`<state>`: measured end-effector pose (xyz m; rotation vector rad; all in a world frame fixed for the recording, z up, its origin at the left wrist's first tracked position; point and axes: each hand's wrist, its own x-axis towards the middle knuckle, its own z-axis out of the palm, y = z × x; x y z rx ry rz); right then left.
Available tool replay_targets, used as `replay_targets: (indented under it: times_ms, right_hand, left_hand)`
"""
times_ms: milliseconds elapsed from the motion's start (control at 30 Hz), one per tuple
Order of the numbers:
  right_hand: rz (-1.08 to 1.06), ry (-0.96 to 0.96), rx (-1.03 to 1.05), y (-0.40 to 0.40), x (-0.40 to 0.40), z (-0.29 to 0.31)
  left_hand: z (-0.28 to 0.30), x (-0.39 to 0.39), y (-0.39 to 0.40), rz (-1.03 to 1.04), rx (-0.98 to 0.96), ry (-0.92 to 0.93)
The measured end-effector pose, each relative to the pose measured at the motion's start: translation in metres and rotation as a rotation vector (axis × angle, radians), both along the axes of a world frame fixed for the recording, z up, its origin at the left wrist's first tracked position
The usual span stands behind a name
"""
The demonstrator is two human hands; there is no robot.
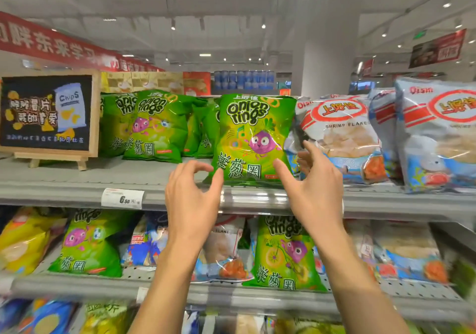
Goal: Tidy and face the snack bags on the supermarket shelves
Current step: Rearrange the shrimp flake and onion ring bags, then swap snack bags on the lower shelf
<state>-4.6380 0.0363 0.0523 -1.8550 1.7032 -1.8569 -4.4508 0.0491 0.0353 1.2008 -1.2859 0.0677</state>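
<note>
My left hand (192,194) and right hand (313,186) both have a wide, loose grip, holding nothing; left fingertips brush the lower left corner of the green onion rings bag (253,137), right fingers hover just beside its right edge. The bag stands upright at the front of the top shelf (77,179), left of the shrimp flakes bag (340,137). I judge it light, puffy, slick and crushable, so I'd take it by the side seams.
</note>
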Motion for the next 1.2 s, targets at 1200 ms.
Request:
replay_targets:
  times_ms: [1200]
  right_hand:
    - [0.046,-0.182,0.518,-0.021,-0.05,-0.21]
  left_hand:
    - [-0.184,0.019,-0.021,-0.014,0.586,0.185]
